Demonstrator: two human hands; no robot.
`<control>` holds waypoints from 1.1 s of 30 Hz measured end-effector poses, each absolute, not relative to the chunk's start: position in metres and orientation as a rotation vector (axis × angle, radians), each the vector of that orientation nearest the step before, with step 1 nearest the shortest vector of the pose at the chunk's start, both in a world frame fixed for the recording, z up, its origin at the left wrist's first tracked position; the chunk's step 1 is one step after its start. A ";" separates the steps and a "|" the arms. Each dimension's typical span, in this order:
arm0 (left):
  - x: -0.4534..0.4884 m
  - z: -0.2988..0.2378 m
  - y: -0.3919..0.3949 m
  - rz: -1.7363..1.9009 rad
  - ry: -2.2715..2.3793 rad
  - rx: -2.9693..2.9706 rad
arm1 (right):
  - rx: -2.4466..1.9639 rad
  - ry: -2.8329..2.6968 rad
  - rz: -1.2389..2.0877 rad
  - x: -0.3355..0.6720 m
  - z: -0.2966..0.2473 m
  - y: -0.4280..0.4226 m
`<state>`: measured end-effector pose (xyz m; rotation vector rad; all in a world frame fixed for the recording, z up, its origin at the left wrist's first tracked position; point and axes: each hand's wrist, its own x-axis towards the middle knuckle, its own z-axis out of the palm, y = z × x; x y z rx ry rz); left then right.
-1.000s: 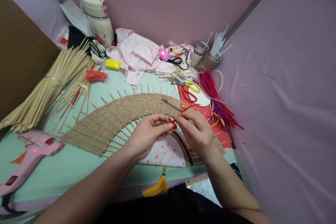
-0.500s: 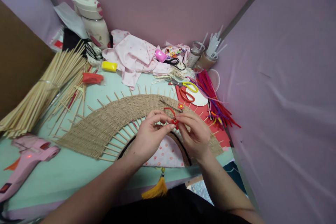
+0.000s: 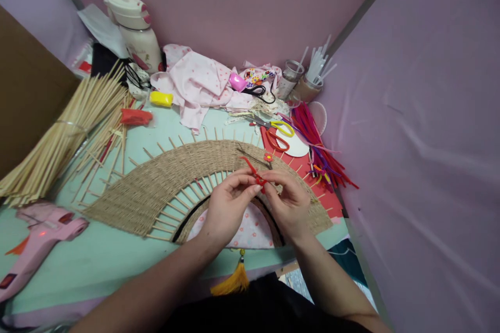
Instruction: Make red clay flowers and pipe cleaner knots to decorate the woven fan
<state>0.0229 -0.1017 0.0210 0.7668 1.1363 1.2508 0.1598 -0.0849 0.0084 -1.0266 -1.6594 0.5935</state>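
Between my fingertips is a bent red pipe cleaner point(image 3: 250, 164), with one loose end sticking up to the left. My left hand point(image 3: 234, 205) pinches it from the left and my right hand point(image 3: 287, 200) from the right; the fingers hide part of its coiled middle. Both hands are above a woven fan point(image 3: 172, 177) of tan cord on thin wooden sticks. A small red flower with a yellow centre point(image 3: 268, 157) and dark twigs point(image 3: 250, 151) lie on the weave beyond my fingers. Below my wrists is the fan's dotted cloth centre point(image 3: 250, 229), and a yellow tassel point(image 3: 234, 278) hangs under it.
At the left lie a bundle of wooden sticks point(image 3: 66, 135) and a pink glue gun point(image 3: 39, 244) with a lit light. Scissors point(image 3: 279, 140) and red and purple pipe cleaners point(image 3: 318, 140) are at the right. Behind stand a bottle point(image 3: 136, 36) and pink cloth point(image 3: 195, 78).
The loose end of the red pipe cleaner has gone from a curved loop to a straighter piece pointing up-left. Both hands stay pinched on it, with small finger movements.
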 end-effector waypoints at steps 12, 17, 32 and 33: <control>0.024 0.020 -0.100 1.310 1.248 0.742 | -1.211 -1.920 0.508 0.164 0.030 -0.083; 0.023 0.015 -0.099 1.292 1.272 0.711 | -1.293 -1.974 0.746 0.170 0.037 -0.076; 0.012 0.011 -0.088 1.270 1.211 0.556 | -1.278 -1.669 1.183 0.165 0.020 -0.063; 0.011 0.012 -0.088 1.261 1.184 0.512 | -1.213 -1.765 0.986 0.167 0.020 -0.064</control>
